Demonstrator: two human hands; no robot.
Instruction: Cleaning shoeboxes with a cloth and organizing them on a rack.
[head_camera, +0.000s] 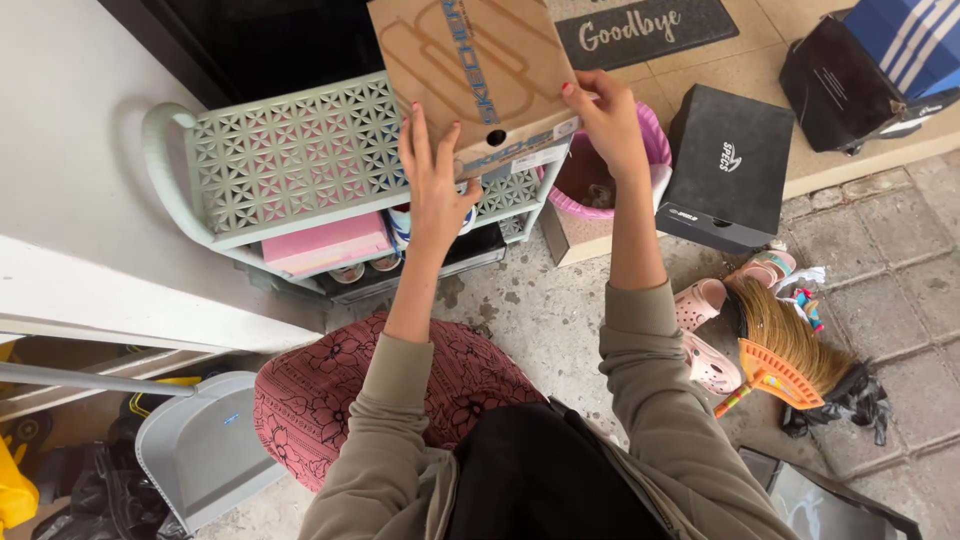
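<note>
Overhead, the brown shoebox sits clamped between left hand and right hand.

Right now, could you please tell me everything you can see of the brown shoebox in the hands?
The shoebox is plain brown cardboard with a large line-drawn emblem and blue lettering on its lid, a white label and a small round hole on its near end. It is closed and tilted, held above the pale green lattice rack. The left hand presses its near edge with spread fingers; the right hand grips its right corner. Its top is cut off by the frame.
</note>
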